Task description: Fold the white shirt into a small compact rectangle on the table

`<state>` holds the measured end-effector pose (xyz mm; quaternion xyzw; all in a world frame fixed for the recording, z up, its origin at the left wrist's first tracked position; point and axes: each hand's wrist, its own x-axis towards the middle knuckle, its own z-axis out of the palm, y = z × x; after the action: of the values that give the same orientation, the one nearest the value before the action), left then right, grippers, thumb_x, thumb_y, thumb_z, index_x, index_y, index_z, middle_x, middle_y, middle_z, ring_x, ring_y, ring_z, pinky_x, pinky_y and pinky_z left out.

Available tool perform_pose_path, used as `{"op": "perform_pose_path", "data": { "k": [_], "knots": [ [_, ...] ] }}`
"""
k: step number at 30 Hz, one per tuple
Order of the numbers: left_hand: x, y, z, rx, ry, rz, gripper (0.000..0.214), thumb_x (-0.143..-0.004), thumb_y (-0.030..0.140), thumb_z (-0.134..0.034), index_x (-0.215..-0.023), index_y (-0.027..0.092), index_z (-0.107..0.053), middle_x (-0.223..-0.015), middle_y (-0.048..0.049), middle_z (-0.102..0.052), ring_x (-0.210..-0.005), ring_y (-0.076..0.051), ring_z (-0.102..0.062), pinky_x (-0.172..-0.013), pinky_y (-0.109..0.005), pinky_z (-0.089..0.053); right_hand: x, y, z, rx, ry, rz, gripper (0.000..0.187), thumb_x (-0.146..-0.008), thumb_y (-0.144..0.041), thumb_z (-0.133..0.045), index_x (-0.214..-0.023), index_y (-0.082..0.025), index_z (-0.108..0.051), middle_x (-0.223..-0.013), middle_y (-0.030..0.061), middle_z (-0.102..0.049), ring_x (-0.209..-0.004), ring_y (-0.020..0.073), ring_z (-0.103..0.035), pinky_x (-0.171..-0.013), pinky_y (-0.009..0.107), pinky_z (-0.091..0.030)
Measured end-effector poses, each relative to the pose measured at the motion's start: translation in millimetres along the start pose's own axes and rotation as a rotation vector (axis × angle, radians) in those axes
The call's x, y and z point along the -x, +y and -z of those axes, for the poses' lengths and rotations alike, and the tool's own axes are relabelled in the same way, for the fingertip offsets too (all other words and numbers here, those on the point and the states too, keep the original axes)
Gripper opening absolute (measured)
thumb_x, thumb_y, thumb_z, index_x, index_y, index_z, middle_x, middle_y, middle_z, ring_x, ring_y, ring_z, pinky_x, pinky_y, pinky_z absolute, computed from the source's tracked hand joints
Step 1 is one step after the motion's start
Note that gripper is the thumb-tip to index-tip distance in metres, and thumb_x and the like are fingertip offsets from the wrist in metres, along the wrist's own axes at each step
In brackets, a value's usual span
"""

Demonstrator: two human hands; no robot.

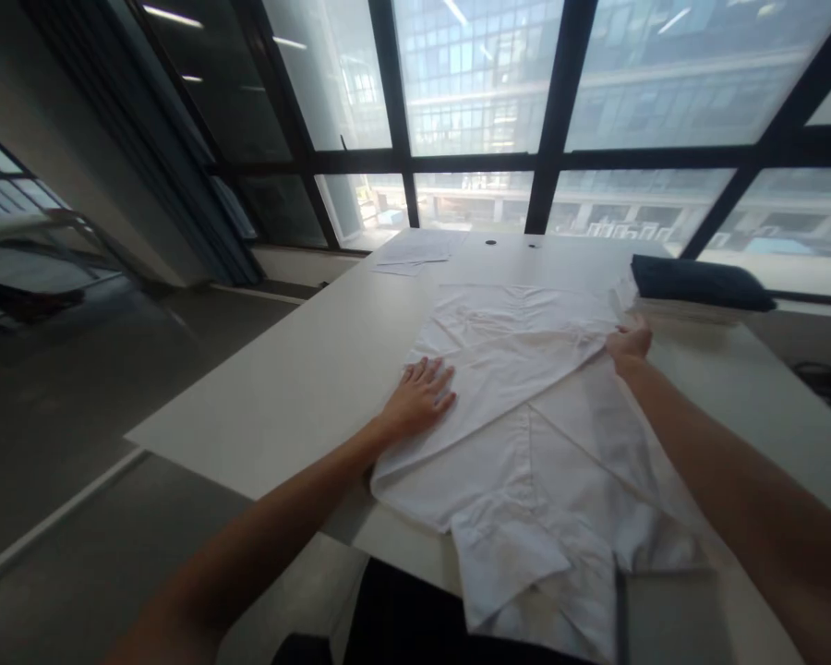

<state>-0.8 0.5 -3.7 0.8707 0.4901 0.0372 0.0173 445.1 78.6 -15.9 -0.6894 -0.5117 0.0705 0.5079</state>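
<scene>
I see a white tabletop (283,379). A garment (502,356) spreads across it, hanging over the near edge. Papers (419,249) lie at the far left corner, a pale stack (696,312) at the far right corner.

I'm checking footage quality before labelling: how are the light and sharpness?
Head view: daylight washes out the windows, with bright streaks on the glass; head view: the floor at left is dim; head view: the white garment looks soft; head view: window frames splay outward toward the top.
</scene>
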Motion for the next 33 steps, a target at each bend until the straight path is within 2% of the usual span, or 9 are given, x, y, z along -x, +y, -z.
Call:
{"op": "perform_pose_path", "data": {
  "k": [2, 4, 7, 10, 13, 20, 23, 27, 33],
  "knots": [
    [1.7, -2.5, -4.7, -0.017, 0.013, -0.003, 0.063, -0.104, 0.055, -0.034, -0.159, 0.023, -0.035, -0.168, -0.0119, -0.026, -0.155, -0.038, -0.016, -0.124, -0.058, -0.017, 3.2, -6.8, -1.6, 0.109, 0.112, -0.011, 0.058, -0.087, -0.026, -0.049, -0.140, -0.003, -0.051, -0.141, 0.0322, -0.052, -0.139, 0.0436, -0.041, -0.115, 0.065, -0.029],
    [3.3, -4.4, -6.2, -0.027, 0.019, -0.010, 0.064, -0.104, 0.057, -0.034, -0.160, 0.024, -0.035, -0.168, -0.0115, -0.025, -0.155, -0.039, -0.016, -0.124, -0.058, -0.016, 14.4, -25.2, -14.5, 0.224, 0.093, 0.061, 0.057, -0.090, -0.026, -0.045, -0.141, -0.002, -0.052, -0.147, 0.0284, -0.050, -0.144, 0.0389, -0.037, -0.121, 0.059, -0.024],
    [4.3, -6.2, -5.8, -0.042, 0.022, -0.013, 0.065, -0.104, 0.058, -0.033, -0.160, 0.025, -0.035, -0.168, -0.0105, -0.025, -0.155, -0.038, -0.016, -0.124, -0.058, -0.016, 52.1, -68.8, -52.1, 0.312, -0.333, 0.334, 0.057, -0.100, -0.036, -0.034, -0.145, -0.008, -0.054, -0.150, 0.0213, -0.052, -0.144, 0.0300, -0.043, -0.122, 0.048, -0.029],
    [4.6, -7.8, -6.2, -0.061, 0.031, -0.012, 0.064, -0.104, 0.057, -0.033, -0.160, 0.025, -0.035, -0.168, -0.0107, -0.025, -0.155, -0.039, -0.017, -0.124, -0.058, -0.018, 98.4, -108.4, -89.0, 0.347, -0.699, 0.598, 0.064, -0.104, -0.049, -0.028, -0.157, -0.015, -0.040, -0.165, 0.0139, -0.033, -0.153, 0.0267, -0.027, -0.122, 0.048, -0.027],
    [6.0, -9.3, -7.5, -0.067, 0.053, -0.014, 0.063, -0.105, 0.055, -0.034, -0.159, 0.025, -0.036, -0.168, -0.0104, -0.026, -0.155, -0.037, -0.018, -0.124, -0.056, -0.019, 116.0, -118.1, -99.3, 0.412, -0.844, 0.686, 0.068, -0.104, -0.055, -0.026, -0.161, -0.018, -0.030, -0.168, 0.0108, -0.024, -0.156, 0.0268, -0.020, -0.124, 0.053, -0.019],
    [8.8, -6.4, -5.1, -0.061, 0.044, -0.028, 0.064, -0.105, 0.056, -0.032, -0.160, 0.025, -0.034, -0.168, -0.0100, -0.025, -0.156, -0.035, -0.018, -0.125, -0.056, -0.018, 33.7, -34.7, -40.4, 0.737, -0.671, 0.367, 0.067, -0.104, -0.050, -0.021, -0.161, -0.016, -0.031, -0.169, 0.0143, -0.022, -0.156, 0.0286, -0.020, -0.123, 0.056, -0.020],
    [8.2, -5.5, -0.2, -0.030, 0.012, -0.030, 0.064, -0.105, 0.057, -0.033, -0.160, 0.024, -0.035, -0.169, -0.0105, -0.023, -0.156, -0.036, -0.016, -0.125, -0.055, -0.017, 15.9, -7.5, -30.9, 0.744, -0.620, 0.349, 0.069, -0.103, -0.053, -0.020, -0.160, -0.016, -0.032, -0.169, 0.0138, -0.023, -0.156, 0.0295, -0.020, -0.122, 0.059, -0.019],
    [20.6, -10.1, 10.5, 0.035, -0.058, -0.146, 0.059, -0.106, 0.052, -0.034, -0.159, 0.026, -0.037, -0.169, -0.0062, -0.021, -0.157, -0.032, -0.010, -0.126, -0.052, -0.014, 17.7, -0.5, -35.0, 0.704, -0.586, 0.370, 0.069, -0.103, -0.055, -0.021, -0.160, -0.019, -0.033, -0.168, 0.0129, -0.026, -0.155, 0.0300, -0.023, -0.122, 0.060, -0.019],
    [75.7, -21.8, 26.7, 0.070, -0.178, -0.309, 0.059, -0.107, 0.052, -0.033, -0.163, 0.037, -0.021, -0.171, 0.0016, -0.015, -0.158, -0.024, -0.006, -0.128, -0.049, -0.003, 18.0, -0.7, -37.2, 0.695, -0.589, 0.359, 0.069, -0.102, -0.055, -0.022, -0.160, -0.019, -0.035, -0.168, 0.0123, -0.027, -0.154, 0.0306, -0.023, -0.122, 0.060, -0.019]
  ]
}}
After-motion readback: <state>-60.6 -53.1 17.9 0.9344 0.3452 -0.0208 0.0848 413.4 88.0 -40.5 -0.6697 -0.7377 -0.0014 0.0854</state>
